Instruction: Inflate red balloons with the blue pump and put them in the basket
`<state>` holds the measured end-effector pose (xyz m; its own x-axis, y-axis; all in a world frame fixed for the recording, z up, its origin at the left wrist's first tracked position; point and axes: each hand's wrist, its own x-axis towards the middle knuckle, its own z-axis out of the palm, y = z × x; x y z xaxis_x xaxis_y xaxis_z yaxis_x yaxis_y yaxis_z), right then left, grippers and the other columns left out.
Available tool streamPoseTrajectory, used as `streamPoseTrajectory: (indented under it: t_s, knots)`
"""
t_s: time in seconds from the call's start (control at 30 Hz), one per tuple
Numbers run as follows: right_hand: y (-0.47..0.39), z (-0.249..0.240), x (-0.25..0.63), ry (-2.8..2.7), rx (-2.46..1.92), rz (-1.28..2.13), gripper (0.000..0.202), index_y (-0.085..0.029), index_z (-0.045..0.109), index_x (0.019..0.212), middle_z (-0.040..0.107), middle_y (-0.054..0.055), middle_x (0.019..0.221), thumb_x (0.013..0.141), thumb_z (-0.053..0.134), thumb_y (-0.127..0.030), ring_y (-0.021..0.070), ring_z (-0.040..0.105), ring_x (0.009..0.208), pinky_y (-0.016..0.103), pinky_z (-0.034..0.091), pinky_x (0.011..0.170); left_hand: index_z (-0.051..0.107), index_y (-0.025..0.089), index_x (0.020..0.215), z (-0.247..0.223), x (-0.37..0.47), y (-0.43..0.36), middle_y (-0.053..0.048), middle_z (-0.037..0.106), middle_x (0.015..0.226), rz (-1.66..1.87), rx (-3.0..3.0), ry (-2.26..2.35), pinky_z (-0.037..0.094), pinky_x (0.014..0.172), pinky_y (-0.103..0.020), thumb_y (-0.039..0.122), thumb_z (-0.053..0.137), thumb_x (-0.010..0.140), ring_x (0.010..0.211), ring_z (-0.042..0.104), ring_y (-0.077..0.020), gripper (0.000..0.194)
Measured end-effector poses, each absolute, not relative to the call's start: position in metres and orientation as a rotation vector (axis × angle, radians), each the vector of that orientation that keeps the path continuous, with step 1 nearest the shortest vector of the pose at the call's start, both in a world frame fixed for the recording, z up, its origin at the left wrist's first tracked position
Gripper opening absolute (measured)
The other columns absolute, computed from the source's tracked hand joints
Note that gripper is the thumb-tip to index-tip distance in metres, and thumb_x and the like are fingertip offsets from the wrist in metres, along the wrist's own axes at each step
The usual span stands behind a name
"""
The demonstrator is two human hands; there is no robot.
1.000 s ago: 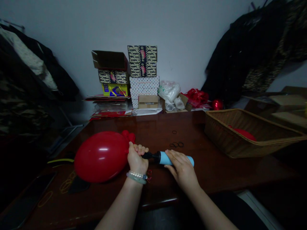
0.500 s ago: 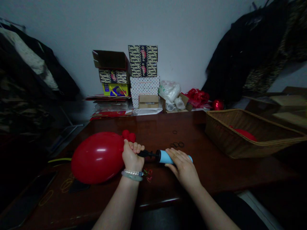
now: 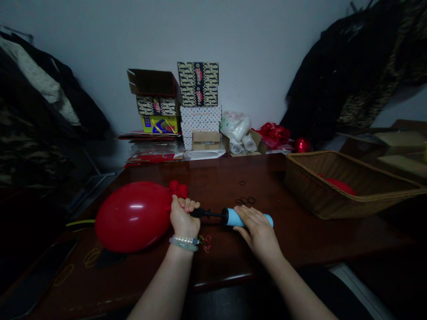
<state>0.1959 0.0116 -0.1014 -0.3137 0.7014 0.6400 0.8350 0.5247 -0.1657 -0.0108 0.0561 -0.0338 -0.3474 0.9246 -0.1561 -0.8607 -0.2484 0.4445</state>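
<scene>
A large inflated red balloon lies to the left of my left hand, its neck at my fingers. That hand is closed around the balloon's neck and the black nozzle end of a hand pump. My right hand grips the light blue body of the pump. A length of black rod shows between the two hands. Small red balloons rest just behind my left hand. Beaded and jade-coloured bracelets circle my left wrist. Where the neck meets the nozzle is hidden by my fingers.
A wicker basket holding a red balloon stands at the right. Black bands, yellow bands and a dark phone-like slab lie on the brown table. Stacked boxes and plastic bags stand at the back.
The blue pump body and my right hand have moved slightly right, away from my left hand, so more black rod shows. The balloon looks shifted slightly left and a little bigger.
</scene>
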Motion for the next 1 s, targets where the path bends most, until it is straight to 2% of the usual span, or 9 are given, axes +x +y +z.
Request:
streamPoseTrajectory:
  t_s: [0.43,0.77,1.0]
  knots:
    - [0.005,-0.101,0.177,-2.068,-1.261,-0.19,0.049,-0.022,0.047,0.135,0.06,0.008,0.129,0.088,0.057,-0.031,0.0248,0.055,0.119,0.046,0.046,0.101,0.029,0.019,0.056,-0.044,0.012,0.052,0.009,0.025,0.041,1.832,0.211,0.613,0.029,0.043,-0.022,0.038,0.052,0.09,0.035,0.025,-0.0054,0.045]
    - [0.012,-0.098,0.189,-2.109,-1.264,-0.225,0.052,-0.022,0.045,0.136,0.057,0.006,0.132,0.088,0.059,-0.034,0.0227,0.051,0.124,0.044,0.043,0.104,0.029,0.019,0.055,-0.029,-0.012,0.056,0.009,0.025,0.038,1.871,0.224,0.604,0.029,0.042,-0.022,0.034,0.05,0.09,0.033,0.025,-0.0058,0.044]
    - [0.011,-0.1,0.195,-2.074,-1.242,-0.253,0.05,-0.021,0.047,0.135,0.059,0.008,0.129,0.088,0.058,-0.033,0.024,0.054,0.121,0.046,0.045,0.101,0.027,0.019,0.055,-0.028,-0.02,0.058,0.008,0.023,0.038,1.855,0.209,0.554,0.028,0.042,-0.022,0.031,0.047,0.091,0.033,0.025,-0.0057,0.043]
